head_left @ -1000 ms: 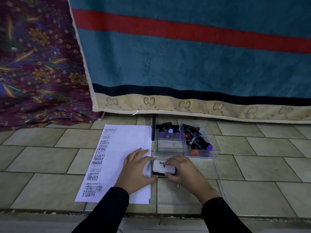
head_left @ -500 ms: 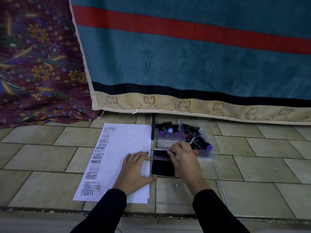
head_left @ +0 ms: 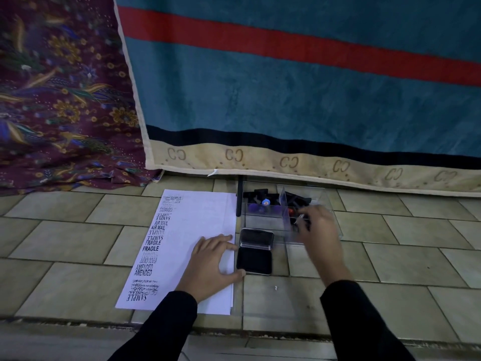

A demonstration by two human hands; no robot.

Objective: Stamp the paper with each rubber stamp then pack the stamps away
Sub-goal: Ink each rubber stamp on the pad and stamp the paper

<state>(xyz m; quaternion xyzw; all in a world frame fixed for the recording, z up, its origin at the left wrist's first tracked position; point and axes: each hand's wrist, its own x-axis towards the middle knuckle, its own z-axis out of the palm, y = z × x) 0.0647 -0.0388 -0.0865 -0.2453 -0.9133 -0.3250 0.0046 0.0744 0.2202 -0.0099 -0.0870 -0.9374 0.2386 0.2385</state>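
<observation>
Inside the right compartment of the clear box (head_left: 260, 223), your right hand (head_left: 318, 225) is down among the black stamps (head_left: 295, 199), fingers curled. It's motion-blurred though, so I honestly can't tell if you've got one pinched or you're just fishing around.

Stuff that could bite you from here:
- The stamps look loosely piled, so pulling one out at an angle could hook its neighbour and flick it onto the tiles.
- The box looks light, and a tug sideways might slide or tip it.
- The ink pad (head_left: 255, 259) sits open just beside and nearer you than that hand, so a low wrist or sleeve on the way back could drag through ink.

The compartment you're in has black stamps plus something red. The one to the left of your grip holds the blue- and purple-capped stamps (head_left: 261, 203).

Further left, your left hand (head_left: 210, 264) lies flat and relaxed on the paper (head_left: 192, 220), thumb touching the pad's edge. Watch that thumb, since ink on it would smudge the sheet.
</observation>
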